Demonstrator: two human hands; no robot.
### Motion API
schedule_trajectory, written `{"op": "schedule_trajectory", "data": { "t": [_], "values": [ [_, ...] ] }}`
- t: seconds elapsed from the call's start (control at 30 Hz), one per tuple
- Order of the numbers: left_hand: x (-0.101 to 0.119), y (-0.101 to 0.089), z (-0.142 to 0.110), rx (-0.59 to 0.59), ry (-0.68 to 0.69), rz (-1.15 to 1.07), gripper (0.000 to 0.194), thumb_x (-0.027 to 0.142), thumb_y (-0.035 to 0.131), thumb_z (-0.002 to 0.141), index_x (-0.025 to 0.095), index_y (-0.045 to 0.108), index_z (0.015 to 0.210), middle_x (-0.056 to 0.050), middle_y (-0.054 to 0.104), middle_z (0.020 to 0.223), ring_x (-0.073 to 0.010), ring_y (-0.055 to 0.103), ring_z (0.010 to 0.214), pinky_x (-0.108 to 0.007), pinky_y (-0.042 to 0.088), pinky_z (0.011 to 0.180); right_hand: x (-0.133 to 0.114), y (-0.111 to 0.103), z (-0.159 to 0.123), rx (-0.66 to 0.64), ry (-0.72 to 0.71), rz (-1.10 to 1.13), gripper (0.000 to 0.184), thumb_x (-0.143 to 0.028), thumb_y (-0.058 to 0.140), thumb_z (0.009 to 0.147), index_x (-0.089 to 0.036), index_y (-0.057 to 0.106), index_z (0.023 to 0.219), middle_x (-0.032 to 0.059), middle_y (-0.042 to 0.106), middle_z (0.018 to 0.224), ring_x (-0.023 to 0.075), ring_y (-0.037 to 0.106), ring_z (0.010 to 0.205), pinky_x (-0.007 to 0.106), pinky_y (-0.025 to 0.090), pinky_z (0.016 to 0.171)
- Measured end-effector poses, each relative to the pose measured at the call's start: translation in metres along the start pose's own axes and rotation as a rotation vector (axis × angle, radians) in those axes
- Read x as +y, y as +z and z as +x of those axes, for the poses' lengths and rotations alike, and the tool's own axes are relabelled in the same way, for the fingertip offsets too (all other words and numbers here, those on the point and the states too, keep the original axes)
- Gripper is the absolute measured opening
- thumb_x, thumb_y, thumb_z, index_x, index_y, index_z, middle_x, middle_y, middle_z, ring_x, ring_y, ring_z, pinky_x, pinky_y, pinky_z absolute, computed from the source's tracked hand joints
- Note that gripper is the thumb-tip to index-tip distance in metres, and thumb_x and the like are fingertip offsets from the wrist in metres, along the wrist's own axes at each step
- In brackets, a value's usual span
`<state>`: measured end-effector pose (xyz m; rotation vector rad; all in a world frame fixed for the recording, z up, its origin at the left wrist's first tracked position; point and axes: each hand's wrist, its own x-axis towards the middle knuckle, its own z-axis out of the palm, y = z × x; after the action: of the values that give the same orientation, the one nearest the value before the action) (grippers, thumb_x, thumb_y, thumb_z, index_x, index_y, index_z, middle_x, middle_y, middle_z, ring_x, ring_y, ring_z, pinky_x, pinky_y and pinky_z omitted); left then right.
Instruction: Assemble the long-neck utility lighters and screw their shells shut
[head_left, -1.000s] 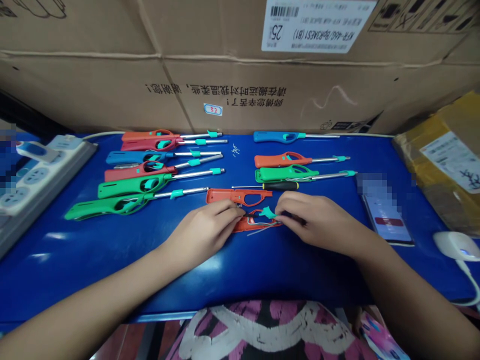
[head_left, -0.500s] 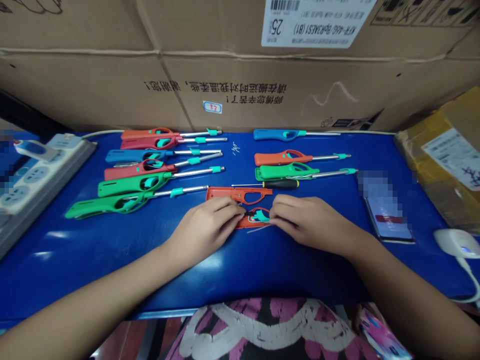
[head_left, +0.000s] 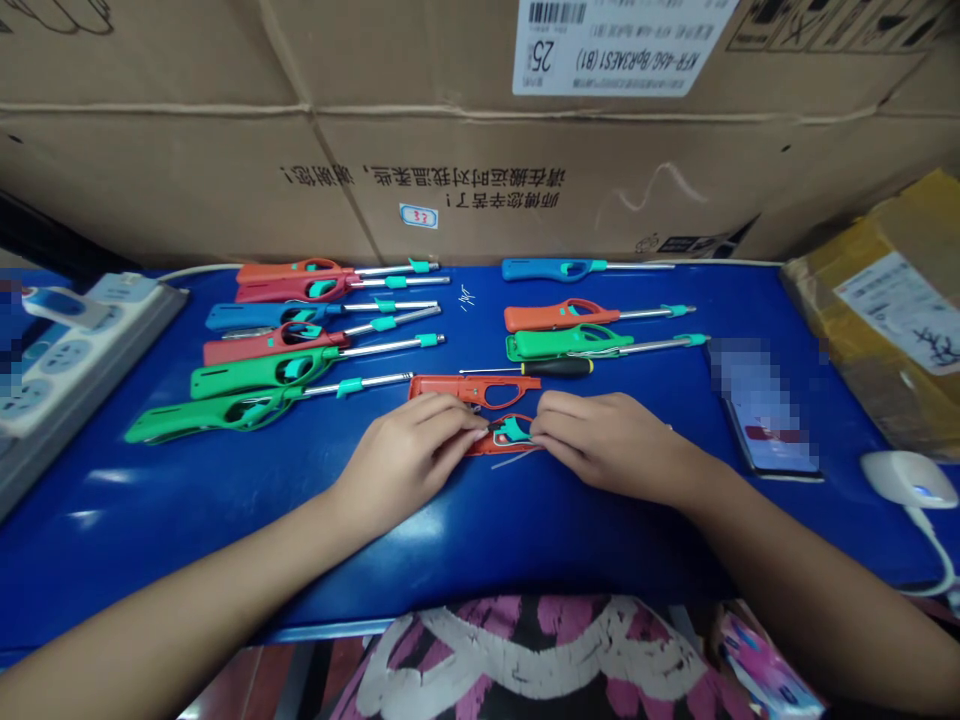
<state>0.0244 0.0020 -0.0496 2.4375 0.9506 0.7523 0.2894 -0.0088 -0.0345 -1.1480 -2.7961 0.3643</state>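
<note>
An opened orange lighter body [head_left: 501,443] with a teal trigger piece [head_left: 514,430] lies on the blue table [head_left: 480,520] between my hands. My left hand [head_left: 409,455] pinches its left end with closed fingers. My right hand [head_left: 607,440] covers its right end, fingertips pressed at the teal trigger. A second orange shell half [head_left: 472,386] lies just behind my hands. A black-handled screwdriver [head_left: 559,367] rests behind that.
Several finished long-nose lighters lie in a group at the left [head_left: 270,370] and three more at the right [head_left: 570,315]. A cardboard box wall [head_left: 480,150] stands behind. A power strip [head_left: 67,350] is at the left, a phone [head_left: 765,420] and a white device [head_left: 907,478] at the right.
My right hand has slid left along the orange body, bringing the teal trigger closer to my left fingertips. The view has drifted slightly.
</note>
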Motion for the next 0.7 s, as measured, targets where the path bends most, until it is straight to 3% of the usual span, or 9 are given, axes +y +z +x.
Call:
{"op": "schedule_trajectory", "data": {
  "t": [0.43, 0.7],
  "values": [
    [0.0005, 0.0020, 0.0006, 0.015, -0.022, 0.033, 0.014, 0.024, 0.058, 0.100, 0.017, 0.069, 0.096, -0.004, 0.073, 0.091, -0.0169, 0.069, 0.084, -0.030, 0.057, 0.074, -0.0014, -0.0058, 0.0022, -0.030, -0.029, 0.009, 0.028, -0.021, 0.039, 0.104, -0.018, 0.063, 0.092, 0.0025, 0.065, 0.090, 0.0141, 0.056, 0.073, 0.029, 0.026, 0.057],
    [-0.0011, 0.0022, 0.0001, 0.014, -0.031, 0.014, 0.014, 0.025, 0.059, 0.099, 0.017, 0.070, 0.097, -0.005, 0.073, 0.093, -0.0169, 0.070, 0.084, -0.030, 0.058, 0.075, -0.0036, -0.0017, 0.0012, 0.009, -0.001, -0.001, 0.027, -0.027, 0.041, 0.105, -0.019, 0.065, 0.095, 0.0030, 0.066, 0.094, 0.0143, 0.058, 0.076, 0.030, 0.027, 0.058]
  ]
}}
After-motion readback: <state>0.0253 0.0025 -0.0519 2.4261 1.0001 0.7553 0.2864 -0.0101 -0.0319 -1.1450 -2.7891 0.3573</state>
